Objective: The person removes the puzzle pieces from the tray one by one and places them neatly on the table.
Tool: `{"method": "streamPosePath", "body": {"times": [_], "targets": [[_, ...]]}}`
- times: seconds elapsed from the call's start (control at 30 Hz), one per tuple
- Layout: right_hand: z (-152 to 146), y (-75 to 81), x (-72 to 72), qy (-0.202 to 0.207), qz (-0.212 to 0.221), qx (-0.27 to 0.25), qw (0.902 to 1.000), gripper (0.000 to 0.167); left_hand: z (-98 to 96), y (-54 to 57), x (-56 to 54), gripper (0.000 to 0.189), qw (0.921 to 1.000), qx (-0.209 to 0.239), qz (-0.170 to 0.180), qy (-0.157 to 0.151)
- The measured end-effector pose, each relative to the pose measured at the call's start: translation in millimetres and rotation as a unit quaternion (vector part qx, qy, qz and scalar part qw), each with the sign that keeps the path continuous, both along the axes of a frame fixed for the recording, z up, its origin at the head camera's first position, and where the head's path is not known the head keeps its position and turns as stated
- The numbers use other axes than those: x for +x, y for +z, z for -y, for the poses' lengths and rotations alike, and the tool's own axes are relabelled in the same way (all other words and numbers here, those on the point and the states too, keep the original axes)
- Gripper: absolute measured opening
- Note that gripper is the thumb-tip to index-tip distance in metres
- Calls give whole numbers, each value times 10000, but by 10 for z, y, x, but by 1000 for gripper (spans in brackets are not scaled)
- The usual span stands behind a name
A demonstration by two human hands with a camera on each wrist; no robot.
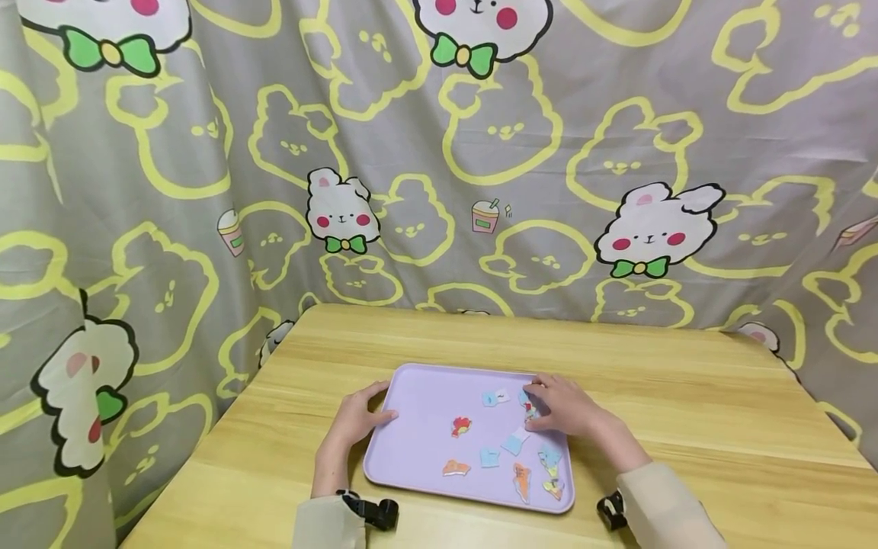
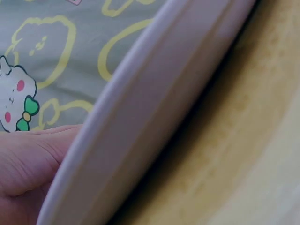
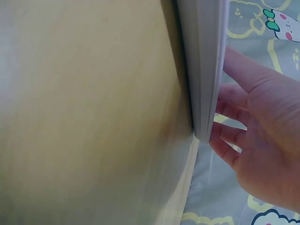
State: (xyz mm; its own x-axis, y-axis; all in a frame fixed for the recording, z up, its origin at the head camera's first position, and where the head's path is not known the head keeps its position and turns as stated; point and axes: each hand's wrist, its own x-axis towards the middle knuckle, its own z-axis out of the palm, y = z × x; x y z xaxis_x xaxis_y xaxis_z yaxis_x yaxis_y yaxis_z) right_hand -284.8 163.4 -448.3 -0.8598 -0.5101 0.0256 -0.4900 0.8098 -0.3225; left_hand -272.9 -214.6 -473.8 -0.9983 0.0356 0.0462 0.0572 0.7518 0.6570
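A lilac tray (image 1: 418,396) lies on the wooden table, with cut picture pieces scattered mostly over its right half. My left hand (image 1: 353,418) rests at the tray's left rim, its thumb lying over the edge. In the left wrist view the tray wall hides most of that hand's fingers. Over the right rim reaches my right hand (image 1: 569,408), thumb and fingers apart around a small colourful piece (image 1: 527,402), partly covered. Whether its fingertips touch that piece cannot be told; in the right wrist view the rim (image 3: 218,61) hides them.
Inside the tray are a red piece (image 1: 462,426), orange pieces (image 1: 456,467) (image 1: 522,482), blue-and-white pieces (image 1: 495,397) (image 1: 514,441), a blue piece (image 1: 489,457) and a multicoloured group (image 1: 551,467). A patterned curtain (image 1: 411,152) hangs behind the table (image 1: 329,343).
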Motion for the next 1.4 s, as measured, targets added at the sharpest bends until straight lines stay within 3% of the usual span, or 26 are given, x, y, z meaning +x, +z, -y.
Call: {"method": "streamPosePath", "body": {"times": [0.4,0.67,1.03,1.2,1.4], "targets": [[9,6,-71,78,156,-502,9986,60,-6,7,17,58,10000,16,70,5],[-8,-49,-68,46,-186,-729,9972,62,8,0,35,59,10000,78,33,36],[-64,-76,-53,101,-304,-1247,9917,63,5,-14,33,59,9999,121,53,50],[-77,-70,-27,72,-63,-1766,9842,60,-1,-28,38,59,9998,134,76,86],[-97,-51,7,-136,203,-2681,9631,52,1,-24,22,60,9998,158,82,101]]}}
